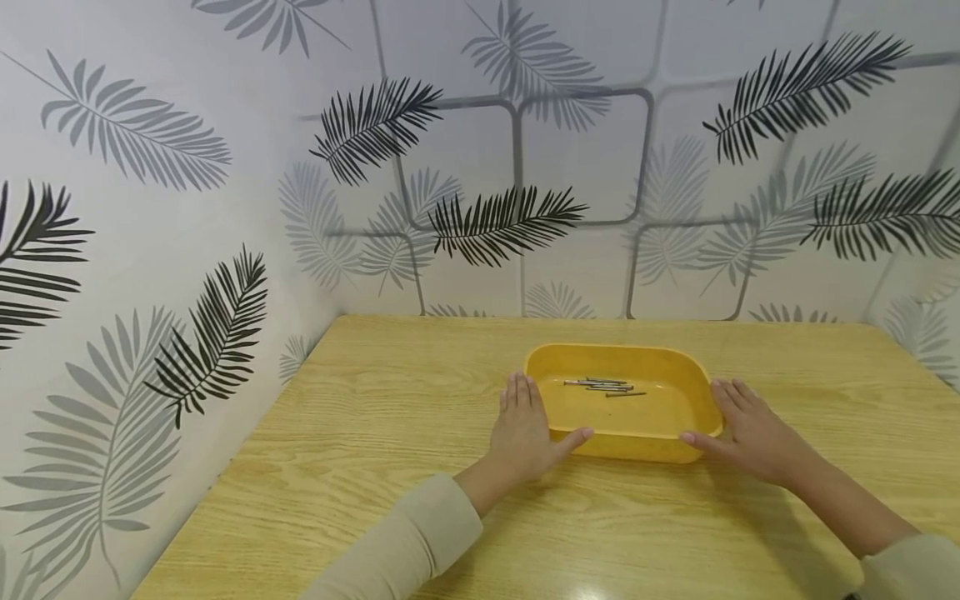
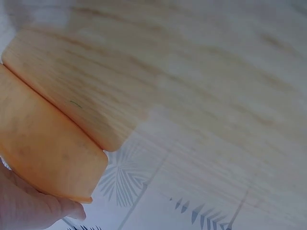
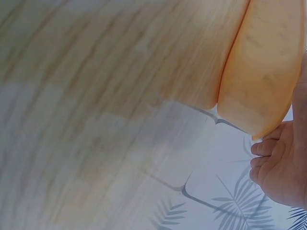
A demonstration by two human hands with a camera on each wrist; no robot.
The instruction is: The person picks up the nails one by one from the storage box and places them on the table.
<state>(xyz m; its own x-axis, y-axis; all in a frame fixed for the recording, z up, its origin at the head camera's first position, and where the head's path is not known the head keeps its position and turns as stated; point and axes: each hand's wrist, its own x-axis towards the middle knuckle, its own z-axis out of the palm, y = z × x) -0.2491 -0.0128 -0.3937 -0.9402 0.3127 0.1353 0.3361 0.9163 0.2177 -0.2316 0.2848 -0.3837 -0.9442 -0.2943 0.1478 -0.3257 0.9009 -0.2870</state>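
Note:
A yellow plastic tray (image 1: 622, 448), rectangular with rounded corners, sits on the wooden table. Several thin metal nails (image 1: 606, 385) lie loosely together on its floor. My left hand (image 1: 522, 433) holds its left end, fingers along the side and thumb at the near rim. At the opposite end my right hand (image 1: 757, 433) holds it likewise, its thumb on the near right corner. In the left wrist view, the tray's outer wall (image 2: 57, 139) shows above part of the left hand (image 2: 33, 206). The right wrist view shows fingers (image 3: 264, 148) by the rim.
The light wooden table (image 1: 360, 417) extends around the tray on every side. Behind it and at the left stand walls covered with feather-patterned paper (image 1: 480, 275). Beige sleeves (image 1: 420, 533) cover the forearms.

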